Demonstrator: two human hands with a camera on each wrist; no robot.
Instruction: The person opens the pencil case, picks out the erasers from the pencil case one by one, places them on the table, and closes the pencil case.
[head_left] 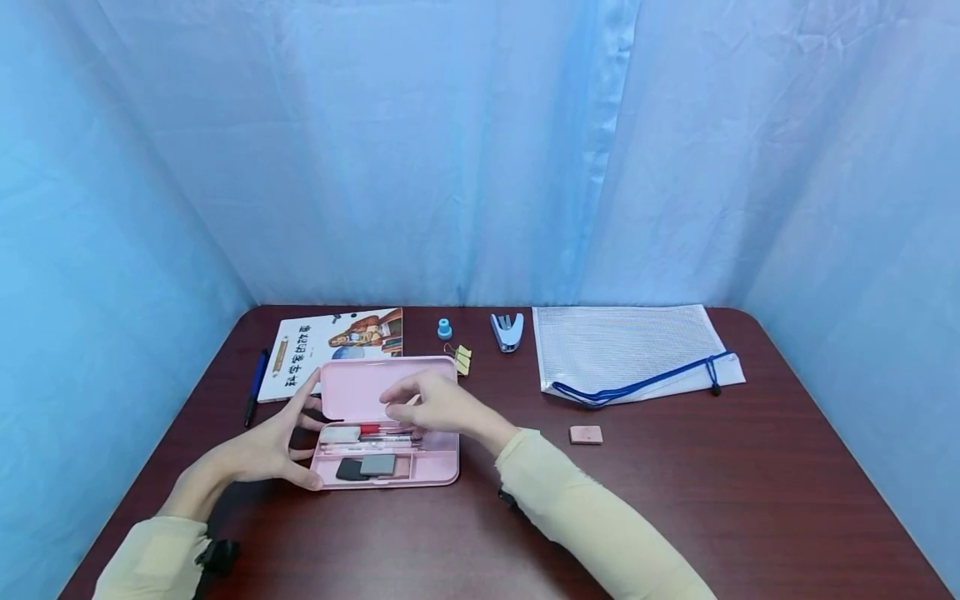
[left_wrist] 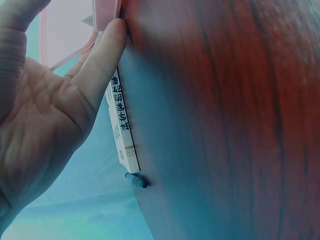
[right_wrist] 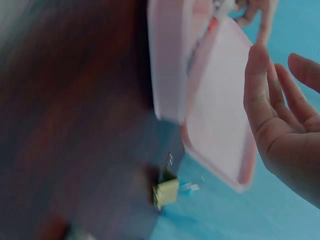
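A pink pencil case (head_left: 437, 468) lies with its lid (head_left: 352, 392) raised. Inside are several pens (head_left: 382, 446), a white block (head_left: 341, 434), a grey block (head_left: 377, 464) and a dark flat piece (head_left: 350, 469). My left hand (head_left: 262, 446) spreads along the left end of the case, thumb at the front corner, index fingertip by the lid. In the left wrist view, a straight finger (left_wrist: 102, 62) touches the case end. Over the case hovers my right hand (head_left: 438, 406), its fingers loosely bent with nothing between them in the right wrist view.
Behind the case lies a book (head_left: 315, 346), with a dark blue pen (head_left: 256, 387) to its left. A yellow binder clip (head_left: 463, 360), a small blue object (head_left: 445, 329), a stapler (head_left: 507, 332), a mesh pouch (head_left: 630, 346) and a pinkish eraser (head_left: 586, 435) lie rightward.
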